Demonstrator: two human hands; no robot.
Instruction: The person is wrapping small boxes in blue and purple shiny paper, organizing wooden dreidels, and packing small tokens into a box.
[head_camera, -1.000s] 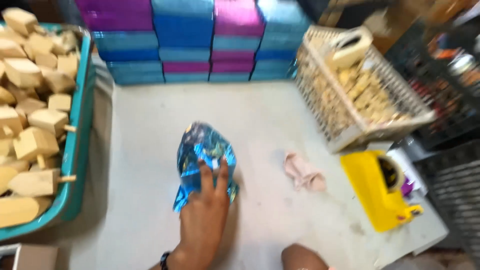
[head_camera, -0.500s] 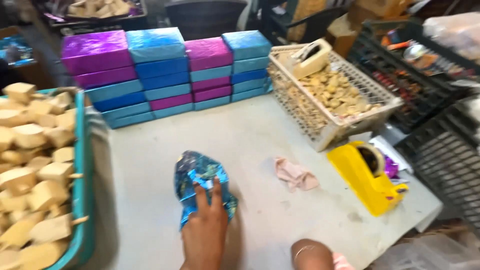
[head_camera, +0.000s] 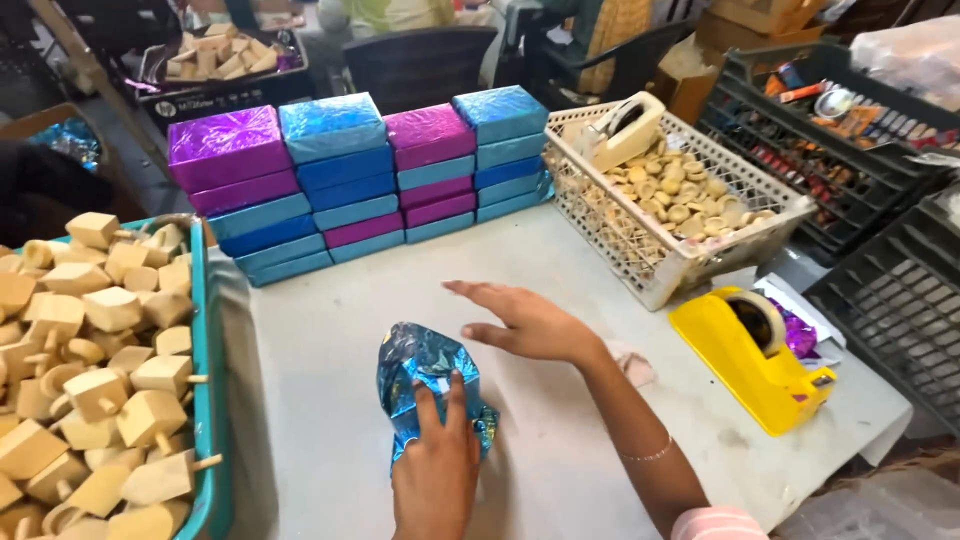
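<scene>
A crumpled sheet of shiny blue foil (head_camera: 425, 375) lies on the white table (head_camera: 330, 330) in front of me. My left hand (head_camera: 435, 470) presses down on its near end, fingers laid flat over the foil. My right hand (head_camera: 525, 322) hovers just right of the foil with the fingers spread and nothing in it. A thin bracelet sits on that wrist. Part of the foil is hidden under my left hand.
Stacks of purple and blue foil-wrapped boxes (head_camera: 350, 170) line the table's back. A teal tray (head_camera: 205, 380) of wooden spinning tops stands at the left. At the right are a white basket (head_camera: 640, 260) of small wooden pieces, a yellow tape dispenser (head_camera: 750, 365) and black crates (head_camera: 890, 300).
My right hand has come up from the lower edge and stretched out over the table beside the foil. My left hand stays on the foil. The view has tilted upward.
</scene>
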